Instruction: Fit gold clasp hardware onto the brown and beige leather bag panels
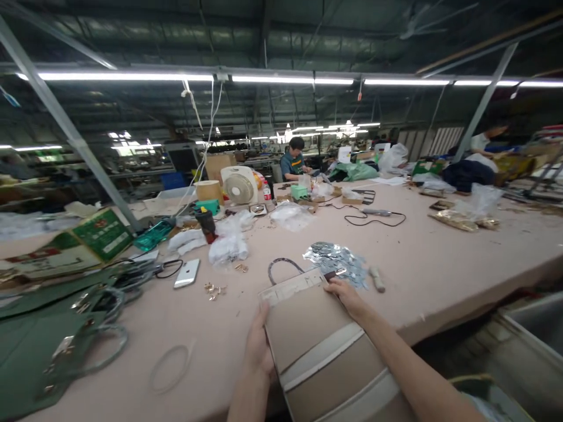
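Holds the tan handbag [325, 351] over the near edge of the table [440, 275], left side gripped in the closed left hand [259, 346], top rim beside the thin handle [281, 260] pinched by the right hand [345, 296]; seems light, fairly stiff, smooth-skinned, best taken by its side edges.

No legible text, number or brand anywhere. Green carton [103, 233] at left end of table [440, 264]: red-and-white printed emblem, lettering too blurred to read. Tan bag [308, 328], pale top strip: faint printed marks, too small to make out.
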A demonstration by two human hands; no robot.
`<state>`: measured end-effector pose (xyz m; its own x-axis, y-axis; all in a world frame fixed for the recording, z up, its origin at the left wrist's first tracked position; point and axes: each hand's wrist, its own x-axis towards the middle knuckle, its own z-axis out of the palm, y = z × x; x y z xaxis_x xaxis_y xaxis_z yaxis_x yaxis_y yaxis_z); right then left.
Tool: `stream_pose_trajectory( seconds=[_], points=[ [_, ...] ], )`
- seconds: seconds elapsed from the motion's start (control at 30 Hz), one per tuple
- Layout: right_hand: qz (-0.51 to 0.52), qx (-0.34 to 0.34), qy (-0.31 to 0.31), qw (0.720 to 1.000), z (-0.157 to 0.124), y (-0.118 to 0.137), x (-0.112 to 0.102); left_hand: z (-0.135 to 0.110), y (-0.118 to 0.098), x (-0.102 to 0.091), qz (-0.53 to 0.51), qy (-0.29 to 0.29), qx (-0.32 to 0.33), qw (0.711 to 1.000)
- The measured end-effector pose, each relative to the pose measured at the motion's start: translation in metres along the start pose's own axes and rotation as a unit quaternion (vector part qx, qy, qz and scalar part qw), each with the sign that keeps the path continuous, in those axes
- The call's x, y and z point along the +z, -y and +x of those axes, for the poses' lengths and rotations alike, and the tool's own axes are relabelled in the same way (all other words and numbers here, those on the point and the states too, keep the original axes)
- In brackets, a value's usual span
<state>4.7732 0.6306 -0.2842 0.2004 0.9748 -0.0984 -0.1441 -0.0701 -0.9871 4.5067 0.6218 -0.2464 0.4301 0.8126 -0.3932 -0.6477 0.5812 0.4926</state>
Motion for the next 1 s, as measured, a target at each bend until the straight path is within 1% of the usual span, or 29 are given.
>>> stream_pose_trajectory(
  seconds=[0.07,0.13,0.2,0.27,0.3,0.37,0.5,0.63,0.67,0.7,0.73,0.77,0.9,0.93,1.0],
  points=[
    [0.041,-0.006,0.016,0.999,0.009,-0.008,0.006,0.003,-0.004,-0.005,0.001,0.025,-0.04,0.999],
    [0.079,-0.004,0.031,0.996,0.016,-0.014,0.01,0.004,-0.006,-0.007,0.018,0.025,-0.047,0.998],
    [0.1,0.0,0.035,0.994,0.021,-0.019,0.011,0.005,-0.008,-0.007,0.054,0.008,-0.009,0.998],
    [0.105,0.004,0.031,0.994,0.025,-0.024,0.009,0.006,-0.011,-0.007,0.114,0.004,0.056,0.992],
    [0.103,0.004,0.028,0.994,0.026,-0.027,0.008,0.007,-0.014,-0.007,0.155,0.007,0.09,0.984],
    [0.098,0.003,0.017,0.995,0.027,-0.033,0.004,0.009,-0.022,-0.008,0.254,0.014,0.143,0.956],
    [0.091,0.004,0.01,0.996,0.029,-0.04,0.0,0.017,-0.043,-0.014,0.443,0.026,0.199,0.874],
    [0.088,0.016,0.031,0.996,0.033,-0.04,-0.001,0.025,-0.06,-0.017,0.543,0.071,0.236,0.803],
    [0.088,0.019,0.033,0.995,0.034,-0.04,-0.001,0.027,-0.063,-0.017,0.558,0.077,0.241,0.79],
    [0.088,0.022,0.034,0.995,0.035,-0.04,-0.001,0.029,-0.065,-0.018,0.567,0.081,0.239,0.784],
    [0.088,0.022,0.033,0.995,0.036,-0.04,-0.001,0.031,-0.066,-0.019,0.568,0.081,0.23,0.786],
    [0.088,0.022,0.032,0.995,0.036,-0.04,0.0,0.034,-0.067,-0.021,0.562,0.077,0.213,0.795],
    [0.093,0.047,0.031,0.994,0.037,-0.038,0.002,0.046,-0.063,-0.032,0.486,0.037,0.135,0.863],
    [0.096,0.058,0.035,0.993,0.037,-0.038,0.002,0.049,-0.061,-0.036,0.47,0.024,0.128,0.873],
    [0.103,0.075,0.047,0.991,0.037,-0.037,0.005,0.054,-0.057,-0.043,0.45,0.002,0.121,0.885]
  ],
)
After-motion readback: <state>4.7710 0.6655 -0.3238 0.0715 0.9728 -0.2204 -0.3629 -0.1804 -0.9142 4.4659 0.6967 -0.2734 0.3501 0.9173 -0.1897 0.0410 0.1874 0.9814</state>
